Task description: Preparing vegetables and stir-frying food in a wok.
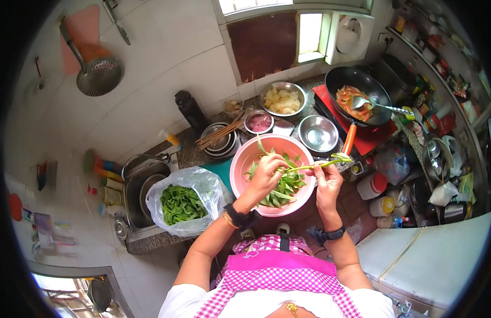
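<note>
Over a pink plastic basin point(237, 187) that holds loose green leaves point(283, 190), my left hand point(269, 171) pinches the leafy end of a green vegetable stem point(297, 168). My right hand point(327, 181), at the basin's right rim, grips the same stem between thumb and fingers; its far end sticks out to the right. To the left, an open clear plastic bag point(156, 198) is filled with more leafy greens point(183, 203). Behind the basin stand a bowl of pink chopped food point(259, 122), a bowl of pale yellow pieces point(283, 101) and an empty metal bowl point(318, 133).
A black wok point(376, 87) with reddish food and a metal spatula point(360, 102) rests on a red cooktop point(364, 145), its orange handle pointing towards me. Chopsticks point(217, 135) lie across stacked bowls. A steel sink point(130, 206) is at left; crowded shelves point(440, 67) line the right.
</note>
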